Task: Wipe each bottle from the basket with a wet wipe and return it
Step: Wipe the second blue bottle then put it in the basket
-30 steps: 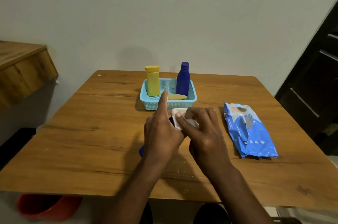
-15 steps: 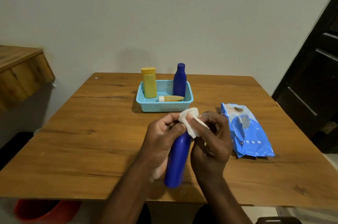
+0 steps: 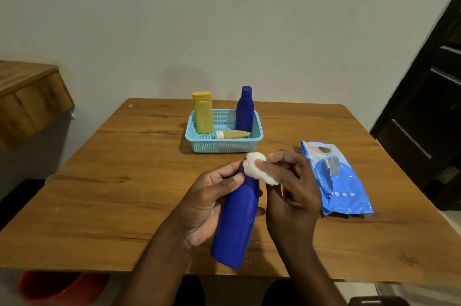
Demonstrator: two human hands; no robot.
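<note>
1. Nearest the camera, below the table's front edge at the lower left, one blurred red rounded object (image 3: 50, 285) shows; what it is cannot be told.
2. One wooden table (image 3: 99, 206), flat, with brown grain and dark knots, bears everything else.
3. Two bare hands work above its front half. The left hand (image 3: 207, 203) curls its fingers and thumb round the one large blue bottle (image 3: 237, 221), smooth glossy plastic, long and cylindrical, narrowing toward its top, tilted with its base toward the person and its neck pointing away.
4. The right hand (image 3: 291, 196) pinches one white wet wipe (image 3: 257, 168), soft and crumpled into a wad, and holds it against the bottle's neck and cap, which it hides.
5. To the right of the hands lies one blue wipes pack (image 3: 341, 188), flat on the table, of shiny crinkled film with white print and a torn-looking flap near its middle.
6. Beyond the hands stands one light blue basket (image 3: 224, 147), rectangular, of plastic with a fine lattice of holes in its walls.
7. Three bottles are in it: one yellow bottle (image 3: 203, 113), upright at the left, flat-sided with a darker yellow cap; one small dark blue bottle (image 3: 245, 112), upright at the right, round with a narrow neck; and one small tan bottle (image 3: 233, 134) with a white cap, lying on its side along the front wall.
8. Farthest, a plain pale wall, a wooden ledge (image 3: 27, 96) at the left and a dark panelled door (image 3: 429, 106) at the right.
</note>
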